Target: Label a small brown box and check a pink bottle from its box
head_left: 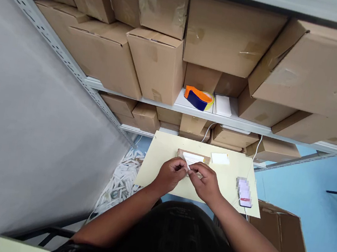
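Observation:
My left hand and my right hand meet over a small pale-yellow table. Both pinch a white label that lies on a small brown parcel. The fingers of both hands are curled tight on the label's near edge. The near part of the parcel is hidden under my hands.
A small stack of white labels lies right of the parcel and a phone on a white cable sits near the table's right edge. Shelves of cardboard boxes stand behind, with an orange and blue tape dispenser. White paper scraps litter the floor at left.

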`<state>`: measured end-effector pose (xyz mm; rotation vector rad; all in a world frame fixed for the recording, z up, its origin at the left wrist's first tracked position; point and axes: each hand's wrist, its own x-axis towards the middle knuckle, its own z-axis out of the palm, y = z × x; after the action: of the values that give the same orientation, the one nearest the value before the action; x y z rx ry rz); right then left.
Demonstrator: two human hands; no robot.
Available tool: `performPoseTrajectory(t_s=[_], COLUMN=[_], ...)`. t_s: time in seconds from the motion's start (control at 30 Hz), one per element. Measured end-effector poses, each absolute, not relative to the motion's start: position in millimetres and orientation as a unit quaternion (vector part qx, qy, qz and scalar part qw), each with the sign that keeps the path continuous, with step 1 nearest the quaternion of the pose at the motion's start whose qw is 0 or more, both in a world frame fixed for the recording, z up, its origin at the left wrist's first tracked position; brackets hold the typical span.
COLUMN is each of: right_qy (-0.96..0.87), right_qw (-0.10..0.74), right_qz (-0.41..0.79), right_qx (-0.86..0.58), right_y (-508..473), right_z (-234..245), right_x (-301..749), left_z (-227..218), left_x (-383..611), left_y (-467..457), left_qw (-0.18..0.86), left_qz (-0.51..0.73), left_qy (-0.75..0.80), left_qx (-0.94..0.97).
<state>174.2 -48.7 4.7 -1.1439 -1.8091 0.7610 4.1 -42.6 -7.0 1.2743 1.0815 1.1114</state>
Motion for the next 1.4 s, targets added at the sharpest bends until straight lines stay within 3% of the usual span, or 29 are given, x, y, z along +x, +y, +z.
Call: performPoseTrajectory(t_s=[0.3, 0.63, 0.87, 1.2, 1.4], right_qy=[-0.696, -0.699, -0.603, -0.489, -0.468], right_qw=[0.406, 0.387, 0.419, 0.462, 0.497], right_qz=[0.348, 0.286, 0.374, 0.479, 0.463], right_qx=[-0.480, -0.528, -0.566, -0.563, -0.565], right_y=[-51, -44, -28, -11, -5], right_z=[-4, -8, -11, -3, -1], right_x=[157, 153, 164, 168, 170], left_z=[-17, -15, -25, -78, -95], left_x=[-7, -9, -16, -109, -181], left_y=[-54, -55, -55, -78, -94], left_qw=[0.528, 0.514, 0.531, 0.477, 0.411], left_qz=[0.473, 0.478, 0.456, 0.356, 0.293], left_qy=[0.490, 0.500, 0.521, 0.660, 0.752], left_qx=[0.507, 0.508, 0.489, 0.457, 0.424])
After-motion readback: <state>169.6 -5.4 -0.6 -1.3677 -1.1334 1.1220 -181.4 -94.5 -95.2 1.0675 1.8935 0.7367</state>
